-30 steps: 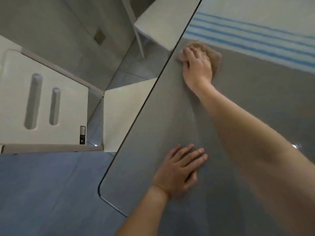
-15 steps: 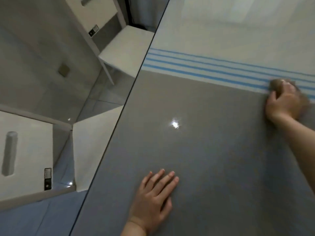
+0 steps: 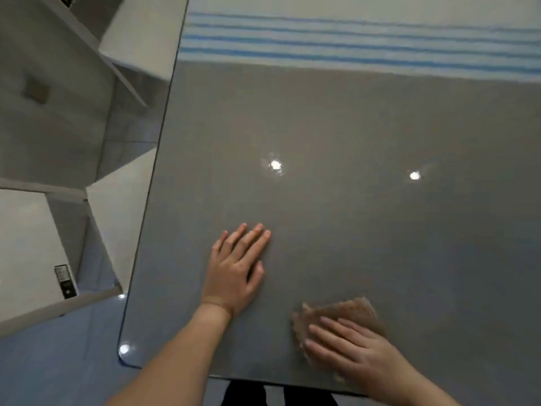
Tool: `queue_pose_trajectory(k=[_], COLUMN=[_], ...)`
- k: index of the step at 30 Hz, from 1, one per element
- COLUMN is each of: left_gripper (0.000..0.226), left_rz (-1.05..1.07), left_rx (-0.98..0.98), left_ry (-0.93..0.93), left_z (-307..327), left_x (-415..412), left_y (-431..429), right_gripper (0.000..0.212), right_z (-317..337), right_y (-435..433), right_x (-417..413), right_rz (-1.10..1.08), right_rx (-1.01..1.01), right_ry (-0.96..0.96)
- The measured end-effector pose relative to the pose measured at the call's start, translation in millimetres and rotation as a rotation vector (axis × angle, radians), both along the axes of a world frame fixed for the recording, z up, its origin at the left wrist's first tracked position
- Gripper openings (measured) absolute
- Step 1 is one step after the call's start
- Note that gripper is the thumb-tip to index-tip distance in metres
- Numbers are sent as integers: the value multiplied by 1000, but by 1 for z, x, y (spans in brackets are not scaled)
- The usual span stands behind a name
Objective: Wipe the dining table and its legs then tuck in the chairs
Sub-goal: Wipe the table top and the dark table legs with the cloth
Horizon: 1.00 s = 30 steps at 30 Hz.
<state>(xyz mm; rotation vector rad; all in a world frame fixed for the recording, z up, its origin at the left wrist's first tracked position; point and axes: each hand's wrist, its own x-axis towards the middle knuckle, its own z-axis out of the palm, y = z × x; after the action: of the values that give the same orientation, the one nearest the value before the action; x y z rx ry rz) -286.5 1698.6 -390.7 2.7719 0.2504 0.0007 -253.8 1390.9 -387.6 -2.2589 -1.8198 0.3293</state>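
Observation:
The glossy grey dining table (image 3: 336,127) fills most of the view, its rounded near-left corner at the lower left. My left hand (image 3: 237,268) lies flat on the tabletop, palm down, fingers apart, holding nothing. My right hand (image 3: 351,350) presses down on a brown cloth (image 3: 348,312) near the table's front edge, fingers spread over it. Two white chairs stand along the left side: the nearer chair (image 3: 117,212) and the farther chair (image 3: 140,33), both pulled out from the table.
A white runner with blue stripes (image 3: 351,45) lies across the far part of the table. Grey tiled floor (image 3: 58,136) shows on the left, bluish floor at the lower left. My dark-clad legs (image 3: 248,394) show below the front edge.
My right hand has swept the cloth from the far side by the striped runner back to the near front edge. My left hand has stayed flat on the table.

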Motion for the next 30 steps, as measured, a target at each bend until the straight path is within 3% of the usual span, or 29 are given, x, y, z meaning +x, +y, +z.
queue_pose_trajectory(k=[1,3,8,11,14,16,19,23,27,30], left_gripper=[54,52,52,52,53,53,54,55,60,55], left_rz=[1,10,16,15,2,-2,3,-19,-123,-161], left_rx=[-1,-7,-17,-22,-13,-13,0,7,-134,-163], left_ry=[-5,-18,-28,-44,-51,-42,-17,54,91,-20], left_z=[0,1,2,2,0,-2,-3,0,16,30], left_x=[-2,-3,0,1,3,2,1,-4,-5,-23], left_y=[-1,-6,-11,-14,-12,-10,-11,-16,-3,29], right_gripper=[45,43,52,57,54,49,46,47,45,45], right_z=[3,4,6,5,-3,-7,-8,-8,-3,0], right_y=[-23,-52,-61,-27,34,63,73,67,66,72], right_x=[12,63,219,255,212,139,20,-61,-59,-60], right_rz=[61,-125,-1254,-1568,-1337,-1117,-997,-965,-978,-1011], right_rx=[-7,35,141,137,201,211,187,144,157,185], right_ry=[-10,24,-52,-46,-3,12,52,43,42,54])
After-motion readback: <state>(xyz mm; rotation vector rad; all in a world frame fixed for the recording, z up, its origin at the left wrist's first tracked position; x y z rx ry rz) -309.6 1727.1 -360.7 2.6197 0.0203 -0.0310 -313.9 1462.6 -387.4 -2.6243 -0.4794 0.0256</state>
